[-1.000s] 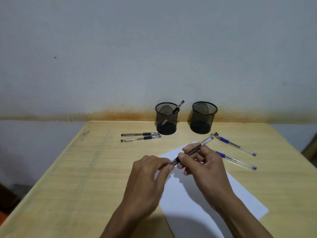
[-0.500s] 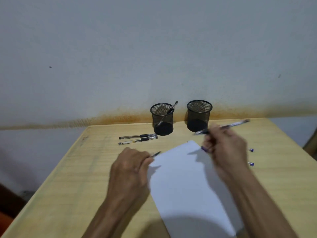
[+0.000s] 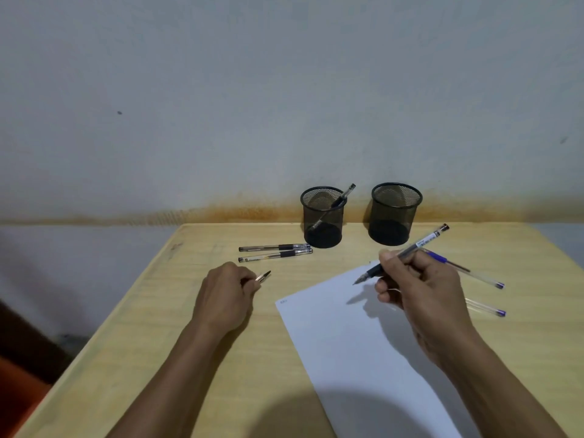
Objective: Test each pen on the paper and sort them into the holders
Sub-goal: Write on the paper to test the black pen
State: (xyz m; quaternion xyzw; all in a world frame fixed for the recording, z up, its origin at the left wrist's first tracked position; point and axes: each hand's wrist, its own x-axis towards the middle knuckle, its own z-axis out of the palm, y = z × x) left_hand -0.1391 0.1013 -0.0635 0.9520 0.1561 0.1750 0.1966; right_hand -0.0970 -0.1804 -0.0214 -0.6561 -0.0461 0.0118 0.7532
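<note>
My right hand grips an uncapped black pen in a writing hold, its tip just above the top corner of the white paper. My left hand rests on the table left of the paper, closed on the pen's cap, which sticks out past my fingers. Two black mesh holders stand at the back: the left holder has one pen in it, the right holder looks empty. Two black pens lie left of the holders. Two blue pens lie right of my right hand, partly hidden.
The wooden table ends at the wall just behind the holders and drops off along its left edge. A small mark sits near the paper's left corner.
My hands pulled the cap off the pen and moved apart. The left hand carried the cap left; the right hand turned the pen into a writing grip over the paper.
</note>
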